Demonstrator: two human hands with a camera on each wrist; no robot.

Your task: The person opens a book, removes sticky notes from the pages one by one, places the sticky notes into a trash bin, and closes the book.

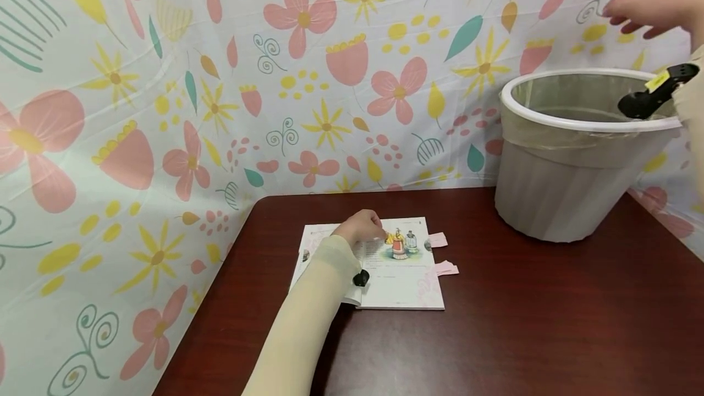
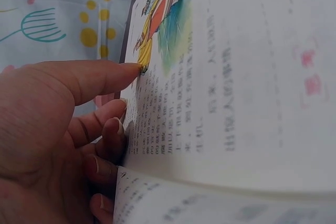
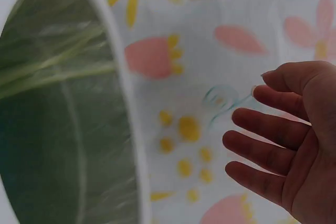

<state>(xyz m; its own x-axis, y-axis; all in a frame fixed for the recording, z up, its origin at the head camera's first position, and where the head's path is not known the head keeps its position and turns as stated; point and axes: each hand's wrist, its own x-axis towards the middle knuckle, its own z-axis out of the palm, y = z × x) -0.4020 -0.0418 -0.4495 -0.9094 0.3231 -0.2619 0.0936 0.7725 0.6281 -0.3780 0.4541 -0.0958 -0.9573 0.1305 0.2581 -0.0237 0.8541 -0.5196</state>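
An open book [image 1: 404,292] lies on the table, with printed text and a coloured picture of robed figures on its right-hand page. My left hand [image 1: 360,227] rests on it near the fold. In the left wrist view, the thumb [image 2: 118,74] touches the page beside the picture, and the other fingertips lie against the paper below. Raised above the trash bin [image 1: 544,182] at the right, my right hand [image 1: 657,2] holds nothing. Its fingers [image 3: 265,150] are loosely bent and spread, beside the bin's white rim [image 3: 123,72] in the right wrist view.
The grey bin has a thin see-through bag folded over its rim. Pink paper tabs [image 1: 447,268] stick out from the book's right edge. A flower-patterned sheet [image 1: 308,96] hangs behind and to the left of the dark red-brown table [image 1: 495,322].
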